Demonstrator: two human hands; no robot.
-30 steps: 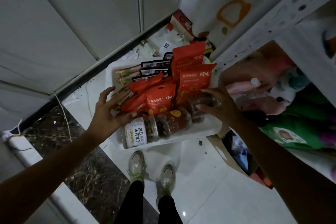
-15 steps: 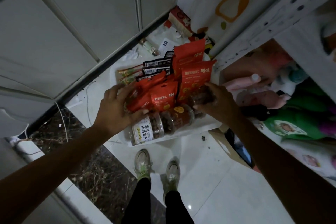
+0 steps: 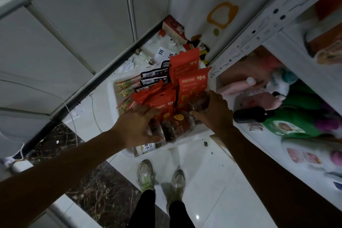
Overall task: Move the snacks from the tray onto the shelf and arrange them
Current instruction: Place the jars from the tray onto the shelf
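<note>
A white tray [image 3: 111, 98] sits on the floor, full of snacks. Red pouches [image 3: 192, 83] stand at its back right, black packets [image 3: 153, 74] and thin green-and-red stick packs [image 3: 125, 87] at its back left. Clear jars of dark snacks [image 3: 178, 126] lie along the front. My left hand [image 3: 137, 126] curls over the white-labelled jar [image 3: 144, 149], thumb under it. My right hand [image 3: 215, 114] grips another clear jar [image 3: 201, 98] just behind. The white metal shelf [image 3: 259, 29] rises at the right.
The shelf's lower level holds pink and green soft goods and a black bottle [image 3: 251, 114]. Boxes, a small bottle [image 3: 146, 57] and papers litter the floor behind the tray. My feet [image 3: 161, 177] stand close in front. Grey cabinet panels line the left.
My left hand has moved from the tray's left side in over the labelled jar and closed on it. My right hand has stayed around its jar.
</note>
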